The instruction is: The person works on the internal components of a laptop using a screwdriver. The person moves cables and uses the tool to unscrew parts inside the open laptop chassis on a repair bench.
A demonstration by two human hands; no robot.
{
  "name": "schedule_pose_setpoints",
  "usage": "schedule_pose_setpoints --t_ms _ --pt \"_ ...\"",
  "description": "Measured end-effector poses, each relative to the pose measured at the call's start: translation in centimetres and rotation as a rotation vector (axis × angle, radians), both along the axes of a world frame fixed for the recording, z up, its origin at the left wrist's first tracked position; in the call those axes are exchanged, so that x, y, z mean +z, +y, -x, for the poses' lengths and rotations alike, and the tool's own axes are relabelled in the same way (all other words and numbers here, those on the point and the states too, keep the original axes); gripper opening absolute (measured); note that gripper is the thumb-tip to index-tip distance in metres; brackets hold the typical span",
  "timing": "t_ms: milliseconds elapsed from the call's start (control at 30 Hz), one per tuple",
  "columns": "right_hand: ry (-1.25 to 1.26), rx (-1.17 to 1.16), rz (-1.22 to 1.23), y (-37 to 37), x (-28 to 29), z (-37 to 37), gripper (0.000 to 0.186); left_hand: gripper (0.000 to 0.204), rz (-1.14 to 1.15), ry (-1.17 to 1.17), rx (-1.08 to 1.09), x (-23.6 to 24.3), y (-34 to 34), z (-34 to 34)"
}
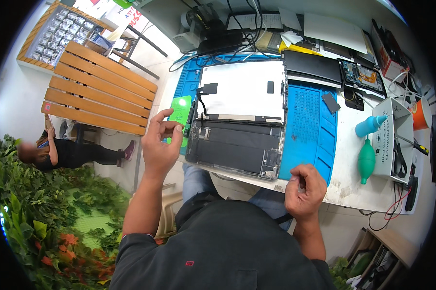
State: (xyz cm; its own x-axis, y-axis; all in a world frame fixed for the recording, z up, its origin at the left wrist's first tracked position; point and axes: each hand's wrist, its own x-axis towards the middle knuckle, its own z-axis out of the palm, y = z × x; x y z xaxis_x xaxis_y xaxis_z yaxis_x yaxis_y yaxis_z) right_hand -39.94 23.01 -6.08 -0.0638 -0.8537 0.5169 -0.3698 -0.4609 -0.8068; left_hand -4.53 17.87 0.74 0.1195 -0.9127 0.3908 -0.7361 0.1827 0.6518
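Observation:
On the blue repair mat (307,111) lies an opened tablet. Its dark body (227,145), with black battery cells, is nearest me. The screen panel (244,92) lies beyond it, pale back up, and a black flex cable (201,102) shows near its left edge. My left hand (161,142) hovers left of the tablet, fingers loosely curled and apart, with nothing visible in them. It overlaps a bright green card (181,110) in view; I cannot tell whether they touch. My right hand (305,191) is closed by the mat's near edge; whatever it may hold is hidden.
Right of the mat stand a light-blue bottle (368,125), a green air blower (366,162) and a white box (389,145) with tools. Behind lie a dark panel (312,66), an opened device (362,76) and tangled cables. A slatted wooden bench (99,92) and another person (68,150) are left.

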Motion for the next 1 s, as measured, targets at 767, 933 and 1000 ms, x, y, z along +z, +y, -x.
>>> schedule_pose_setpoints --t_ms 767,933,1000 --pt "-0.007 -0.02 -0.036 0.2 -0.6 -0.3 0.018 0.059 -0.206 -0.216 -0.151 -1.0 -0.7 2.3" --pt "-0.016 -0.01 -0.03 0.2 -0.6 -0.2 0.019 0.059 -0.258 -0.234 -0.095 -0.8 -0.9 2.9" --pt "0.001 -0.009 -0.041 0.3 -0.6 -0.1 0.022 0.06 -0.227 -0.29 -0.083 -0.9 -0.8 3.3"
